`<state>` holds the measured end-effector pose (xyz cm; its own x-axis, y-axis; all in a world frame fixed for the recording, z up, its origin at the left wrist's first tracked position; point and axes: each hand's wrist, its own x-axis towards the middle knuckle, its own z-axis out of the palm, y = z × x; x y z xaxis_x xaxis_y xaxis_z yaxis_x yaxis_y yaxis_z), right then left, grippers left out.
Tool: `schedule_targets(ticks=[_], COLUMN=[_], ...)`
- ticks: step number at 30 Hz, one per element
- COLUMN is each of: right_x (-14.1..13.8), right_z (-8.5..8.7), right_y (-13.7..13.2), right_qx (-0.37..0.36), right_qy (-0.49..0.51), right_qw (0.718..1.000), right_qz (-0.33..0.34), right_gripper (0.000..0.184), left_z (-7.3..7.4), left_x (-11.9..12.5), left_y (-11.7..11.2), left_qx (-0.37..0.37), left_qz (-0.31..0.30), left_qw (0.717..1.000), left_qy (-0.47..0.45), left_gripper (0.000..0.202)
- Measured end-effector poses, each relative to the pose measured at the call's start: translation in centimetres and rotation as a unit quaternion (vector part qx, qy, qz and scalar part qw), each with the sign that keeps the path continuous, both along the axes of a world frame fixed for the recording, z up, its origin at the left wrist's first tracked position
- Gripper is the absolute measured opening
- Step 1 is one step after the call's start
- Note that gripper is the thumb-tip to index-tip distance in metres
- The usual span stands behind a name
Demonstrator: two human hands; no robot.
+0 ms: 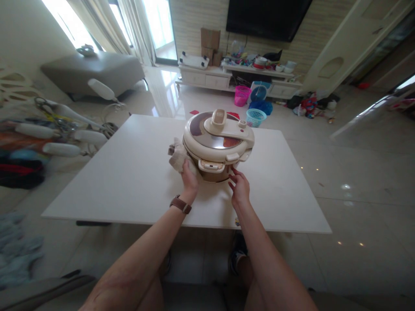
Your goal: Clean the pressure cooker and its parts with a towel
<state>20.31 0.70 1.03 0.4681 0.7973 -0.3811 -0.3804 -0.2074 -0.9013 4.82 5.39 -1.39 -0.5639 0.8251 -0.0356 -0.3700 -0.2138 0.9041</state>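
Observation:
A cream electric pressure cooker [210, 152] with a closed, shiny lid stands on the white table [149, 185]. Against its left side is a crumpled beige cloth [177, 157], held in my left hand [189, 179]; some of the fingers are hidden behind the cloth. A brown-strapped watch [180, 204] is on my left wrist. My right hand [240, 185] is at the cooker's lower right side, fingers apart and slightly bent. Its fingertips are at the cooker's wall, seemingly touching it.
Beyond the table are a light blue basket [256, 116], a pink basket [242, 95] and a low white cabinet [207, 80] piled with dishes and boxes. White lamp-like pieces [61, 149] stick out near the table's left edge. A small sticker [237, 222] marks the near edge.

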Motion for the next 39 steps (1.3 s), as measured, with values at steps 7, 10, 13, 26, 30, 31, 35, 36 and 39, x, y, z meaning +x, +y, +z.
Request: schedule_targets(ticks=[7, 10, 13, 26, 30, 31, 35, 36, 39], right_x=[-0.2, -0.1, -0.1, -0.9, -0.8, -0.8, -0.5, -0.5, -0.5], right_z=[-0.4, -0.7, -0.9, -0.7, -1.0, -1.1, -1.4, -1.5, -1.7], right_y=[0.1, 0.1, 0.0, 0.0, -0.1, -0.1, -0.2, -0.2, 0.0], right_qx=[-0.003, 0.002, -0.001, -0.001, -0.004, -0.005, -0.009, -0.01, -0.009], right_qy=[0.004, 0.001, -0.004, -0.005, -0.013, -0.014, -0.016, -0.017, -0.02], right_qw=[1.0, 1.0, 1.0, 1.0, 1.0, 1.0, 1.0, 1.0, 1.0], right_qz=[0.001, 0.008, 0.012, -0.012, -0.003, 0.0, 0.003, 0.003, -0.004], right_gripper=[0.034, 0.034, 0.035, 0.036, 0.038, 0.038, 0.038, 0.038, 0.037], left_z=[1.6, 2.6, 3.4, 7.0, 5.0, 4.4, 2.9, 2.7, 2.2], left_x=[-0.7, -2.0, -2.9, -3.4, -3.1, -3.1, -2.9, -2.8, -2.0], left_y=[-2.0, -1.1, 0.5, -1.7, -0.4, 0.2, 1.5, 1.5, 0.6], left_qx=[0.098, 0.11, 0.087, 0.143, 0.116, 0.099, 0.022, 0.009, -0.024], left_qz=[-0.061, -0.074, -0.059, -0.191, -0.095, -0.074, -0.043, -0.04, -0.021], left_qw=[0.977, 0.97, 0.984, 0.897, 0.951, 0.968, 0.998, 0.999, 0.999], left_qy=[0.181, 0.202, 0.144, 0.373, 0.269, 0.218, 0.032, 0.007, -0.018], left_gripper=[0.055, 0.053, 0.045, 0.045, 0.048, 0.046, 0.049, 0.05, 0.054])
